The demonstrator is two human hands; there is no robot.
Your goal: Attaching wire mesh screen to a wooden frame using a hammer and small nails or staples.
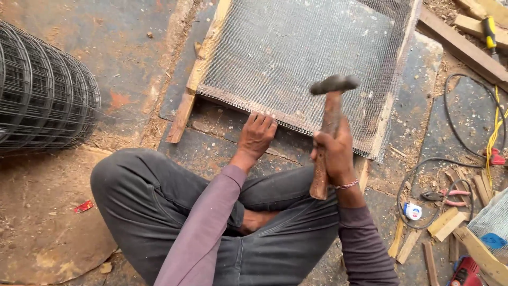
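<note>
I sit cross-legged on a dusty floor (127, 58) of dark sheets and bare earth, strewn with sawdust and wood chips. Just beyond my fingers lies a wooden frame (203, 66) covered with fine wire mesh (296, 47); its far edge is cut off at the top of the view. Well off to the left of my left hand (256, 135) a big roll of black wire fencing (45, 90) lies on its side, partly out of view.

My left hand rests flat, its fingers (263, 119) released and pressing the near rail of the frame where the mesh ends. My right hand (334, 151) is clenched around the wooden handle of a hammer (329, 127), held upright with its dark head above the mesh, clear of the frame.

To the right of my right hand lie a loose black cable (450, 114), yellow cord (495, 132), short wood offcuts (447, 222), red-handled pliers (447, 197) and a small tape measure (413, 211). A red tool (465, 273) at the bottom right corner is cropped and hard to make out. A small red scrap (83, 206) lies off beyond my left knee. My knees hide the floor beneath me.
</note>
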